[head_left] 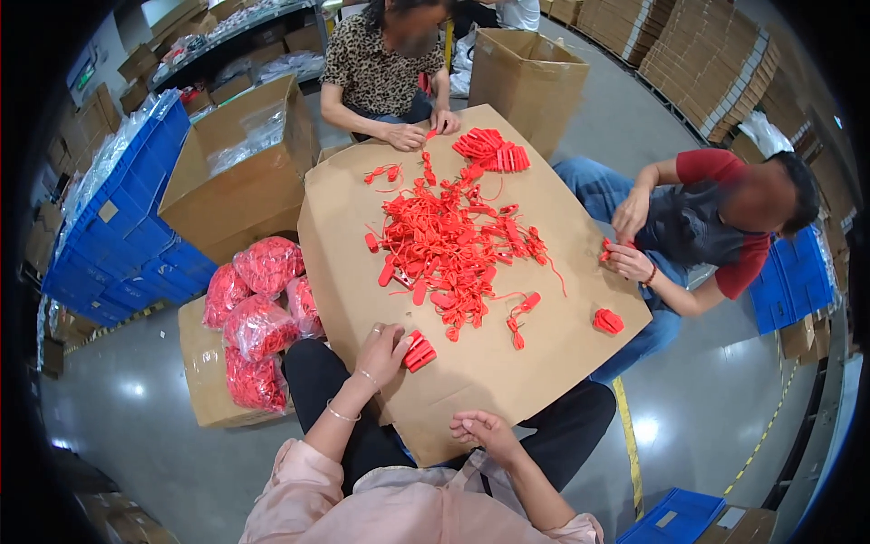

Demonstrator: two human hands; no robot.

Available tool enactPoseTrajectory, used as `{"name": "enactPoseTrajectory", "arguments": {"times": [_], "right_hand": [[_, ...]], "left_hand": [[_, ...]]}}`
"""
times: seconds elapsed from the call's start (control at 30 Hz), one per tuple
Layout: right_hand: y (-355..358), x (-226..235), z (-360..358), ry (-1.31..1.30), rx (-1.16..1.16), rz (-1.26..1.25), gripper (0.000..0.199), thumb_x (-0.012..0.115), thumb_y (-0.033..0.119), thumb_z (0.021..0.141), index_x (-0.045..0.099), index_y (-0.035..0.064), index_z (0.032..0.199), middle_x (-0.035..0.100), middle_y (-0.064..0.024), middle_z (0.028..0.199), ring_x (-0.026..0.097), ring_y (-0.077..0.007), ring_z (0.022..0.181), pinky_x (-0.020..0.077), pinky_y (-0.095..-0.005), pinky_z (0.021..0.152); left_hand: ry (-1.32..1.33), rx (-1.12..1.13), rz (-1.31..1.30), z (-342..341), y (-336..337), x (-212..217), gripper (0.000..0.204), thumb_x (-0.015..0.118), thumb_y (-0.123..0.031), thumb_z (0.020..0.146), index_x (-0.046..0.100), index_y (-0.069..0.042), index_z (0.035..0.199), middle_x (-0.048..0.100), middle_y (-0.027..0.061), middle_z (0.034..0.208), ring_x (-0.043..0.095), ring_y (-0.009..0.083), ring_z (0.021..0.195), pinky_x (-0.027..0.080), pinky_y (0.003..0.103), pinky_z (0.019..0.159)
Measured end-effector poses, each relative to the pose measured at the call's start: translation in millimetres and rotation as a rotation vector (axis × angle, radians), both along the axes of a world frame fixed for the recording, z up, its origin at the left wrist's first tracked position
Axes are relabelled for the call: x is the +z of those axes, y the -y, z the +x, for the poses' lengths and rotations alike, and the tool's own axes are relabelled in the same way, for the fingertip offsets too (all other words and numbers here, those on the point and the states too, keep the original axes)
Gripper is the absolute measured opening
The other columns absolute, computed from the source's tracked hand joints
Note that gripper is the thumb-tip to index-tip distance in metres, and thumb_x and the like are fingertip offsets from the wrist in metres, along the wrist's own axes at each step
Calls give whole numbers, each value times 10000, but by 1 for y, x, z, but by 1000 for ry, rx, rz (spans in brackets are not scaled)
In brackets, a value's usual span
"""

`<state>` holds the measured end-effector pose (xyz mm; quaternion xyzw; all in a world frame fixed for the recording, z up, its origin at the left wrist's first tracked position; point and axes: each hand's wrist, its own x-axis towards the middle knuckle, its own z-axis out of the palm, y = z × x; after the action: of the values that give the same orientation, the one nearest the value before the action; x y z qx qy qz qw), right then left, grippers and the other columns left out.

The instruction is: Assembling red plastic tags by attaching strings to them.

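Note:
My left hand (384, 350) rests at the near left of the cardboard-covered table (562, 337). Its thumb and fingers close against a small row of red oblong plastic pieces (420, 352), lined up side by side. Over the near edge, my right hand (488, 432) hovers with fingers curled in, and nothing shows in it. A loose heap of red plastic pieces with thin red cords (439, 236) covers the middle of the table, beyond my hands. One corded piece (518, 319) lies apart, right of the heap's near end.
Two people sit at the table, one across (385, 68) and one at the right (702, 218), both handling red pieces. Neat red stacks lie at the far side (492, 150) and right corner (607, 321). Bagged red pieces (261, 326) sit on a carton at left; open cartons (526, 91) stand around.

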<state>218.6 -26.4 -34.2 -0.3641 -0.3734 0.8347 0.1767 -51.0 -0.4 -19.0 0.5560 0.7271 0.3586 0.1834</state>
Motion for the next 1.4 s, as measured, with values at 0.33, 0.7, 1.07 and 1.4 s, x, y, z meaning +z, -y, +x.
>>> {"name": "enactPoseTrajectory", "arguments": {"times": [0.33, 0.7, 1.07, 1.4], "right_hand": [[-6, 4, 12, 38, -31, 82, 238, 482, 124, 894, 531, -19, 1078, 605, -92, 973, 580, -130, 836, 471, -252, 738], [-145, 45, -20, 784, -239, 1490, 128, 567, 86, 732, 599, 25, 841, 591, -93, 812, 540, -260, 828, 432, -360, 731], [-209, 8, -37, 1216, 240, 1935, 121, 530, 133, 701, 592, 34, 733, 557, -86, 762, 515, -232, 815, 402, -345, 695], [-63, 13, -47, 430, -229, 1498, 102, 602, 84, 755, 531, 32, 806, 551, -69, 726, 541, -193, 628, 443, -291, 578]], "left_hand": [[-164, -98, -203, 25, -16, 0, 331, 587, -284, 782, 485, 14, 884, 540, 210, 848, 557, 351, 792, 455, 418, 689], [-249, 0, -196, 24, -19, 7, 366, 520, -386, 831, 427, -33, 825, 561, 181, 646, 567, 372, 627, 434, 452, 564], [33, 86, 130, 29, -22, -17, 209, 492, -229, 865, 452, -25, 856, 557, 209, 722, 554, 382, 683, 425, 435, 592], [0, 231, 151, 14, -33, -30, 213, 544, -228, 838, 447, -40, 855, 544, 173, 702, 548, 367, 671, 419, 432, 588]]}}
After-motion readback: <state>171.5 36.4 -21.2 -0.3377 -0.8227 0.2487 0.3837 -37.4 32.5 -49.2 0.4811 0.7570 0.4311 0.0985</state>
